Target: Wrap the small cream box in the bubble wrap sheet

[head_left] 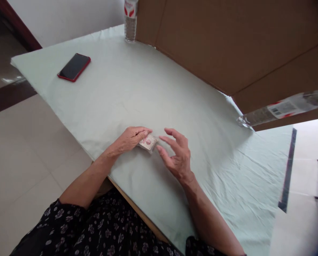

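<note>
Pale green, the desk (102, 99) lies under the small packet (149, 142), whose left end my left hand (132, 139) pinches, hiding its long axis. My right hand (178, 158), fingers (170, 142) parted and empty, hovers just beside its right end.

The single view looks from the wearer's head forward and down over the desk (116, 89), near enough that the left hand (132, 139) and right hand (178, 156) sit mid-frame and patterned clothing (105, 231) lines the bottom edge.
</note>
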Demonstrator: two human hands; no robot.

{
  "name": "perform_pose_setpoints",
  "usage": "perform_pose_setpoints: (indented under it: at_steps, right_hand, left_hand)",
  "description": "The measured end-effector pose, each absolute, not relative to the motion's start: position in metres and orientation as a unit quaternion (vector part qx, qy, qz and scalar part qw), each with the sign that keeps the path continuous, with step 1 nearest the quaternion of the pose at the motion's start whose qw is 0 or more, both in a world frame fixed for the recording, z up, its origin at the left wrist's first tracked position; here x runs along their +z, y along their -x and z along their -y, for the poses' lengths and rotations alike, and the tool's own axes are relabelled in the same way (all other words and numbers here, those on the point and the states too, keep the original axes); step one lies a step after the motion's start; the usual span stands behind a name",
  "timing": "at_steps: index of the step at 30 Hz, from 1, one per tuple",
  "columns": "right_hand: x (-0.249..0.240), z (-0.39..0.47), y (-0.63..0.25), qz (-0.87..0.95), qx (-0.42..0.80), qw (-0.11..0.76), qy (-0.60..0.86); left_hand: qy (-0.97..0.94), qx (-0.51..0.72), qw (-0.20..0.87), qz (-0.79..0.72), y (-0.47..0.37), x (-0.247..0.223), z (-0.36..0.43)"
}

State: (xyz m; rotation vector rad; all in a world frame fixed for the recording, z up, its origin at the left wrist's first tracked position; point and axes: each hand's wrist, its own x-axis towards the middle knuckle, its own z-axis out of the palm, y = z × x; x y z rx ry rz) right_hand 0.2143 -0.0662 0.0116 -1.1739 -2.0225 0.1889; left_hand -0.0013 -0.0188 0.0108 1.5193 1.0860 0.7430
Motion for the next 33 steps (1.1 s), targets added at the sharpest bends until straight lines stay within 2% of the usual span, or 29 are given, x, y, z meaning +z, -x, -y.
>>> perform_pose_setpoints:
  at_steps: [6, 9, 15, 18, 22, 26, 33]
  right_hand:
    - [-0.014, 0.052, -0.221, 0.796, 0.237, 0.315, 0.459]
    - [-0.018, 0.049, -0.212, 0.803, 0.247, 0.295, 0.455]
    - [-0.008, 0.041, -0.211, 0.81, 0.232, 0.311, 0.44]
    - [-0.009, 0.035, -0.223, 0.809, 0.263, 0.298, 0.433]
    - [-0.016, 0.028, -0.24, 0.748, 0.337, 0.345, 0.456]
    - [-0.023, 0.027, -0.244, 0.712, 0.38, 0.374, 0.457]
    - [-0.027, 0.031, -0.231, 0.758, 0.331, 0.333, 0.453]
  left_hand:
    - [-0.655, 0.329, 0.499, -0.462, -0.002, 0.01, 0.021]
    - [-0.652, 0.346, 0.495, -0.459, -0.003, 0.01, 0.021]
    - [-0.591, 0.4, 0.513, -0.477, -0.003, 0.007, 0.02]
    - [-0.54, 0.448, 0.52, -0.487, -0.001, 0.004, 0.017]
    - [-0.515, 0.477, 0.499, -0.509, -0.001, 0.002, 0.016]
    - [-0.512, 0.474, 0.491, -0.522, -0.001, 0.003, 0.017]
    - [-0.587, 0.4, 0.493, -0.503, 0.003, 0.003, 0.018]
